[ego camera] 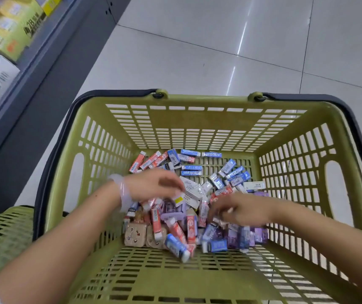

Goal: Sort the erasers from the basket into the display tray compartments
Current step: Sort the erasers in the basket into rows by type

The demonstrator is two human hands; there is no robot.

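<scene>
A green plastic basket (199, 99) with dark handles stands on the floor and holds a heap of small erasers (197, 194) in red, blue, purple and white sleeves. Two tan erasers with stickers (135, 234) lie at the near left of the heap. Both my hands are down inside the basket, blurred by motion. My left hand (153, 186), with a pale bangle on the wrist, curls its fingers over a few blurred erasers (156, 202) at the heap's left side. My right hand (241, 208) hovers with bent fingers over the purple and blue erasers; its grip is unclear. No display tray is in view.
A second green basket (2, 229) sits at the near left. A grey shelf unit (50, 53) with boxed goods runs along the left. Glossy white floor tiles (219, 40) lie beyond the basket.
</scene>
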